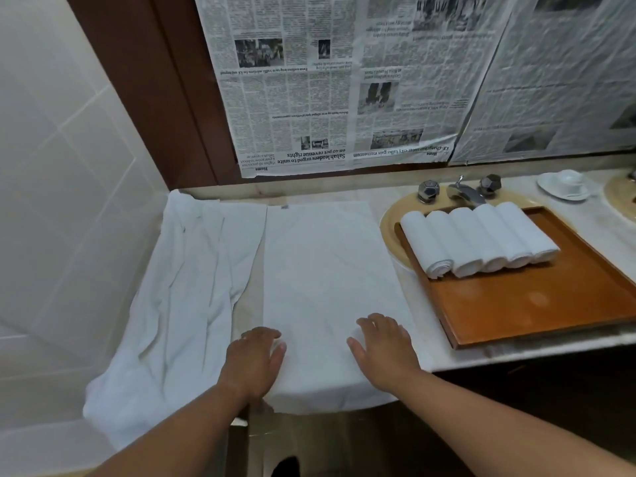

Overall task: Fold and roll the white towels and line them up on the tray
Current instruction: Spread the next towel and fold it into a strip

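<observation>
A white towel point(327, 270), folded into a long flat strip, lies on the counter and hangs a little over the front edge. My left hand point(256, 359) rests flat on its near left corner, and my right hand point(385, 349) lies flat on its near right side, fingers spread. Neither hand grips the cloth. A brown wooden tray point(537, 304) sits to the right over a sink, with several rolled white towels point(478, 239) lined up side by side along its far end.
A crumpled pile of unfolded white towels point(179, 287) lies at the left against the tiled wall. A chrome tap point(464, 192) with two handles stands behind the tray. A white cup and saucer point(568, 184) sits at the far right. Newspaper covers the wall.
</observation>
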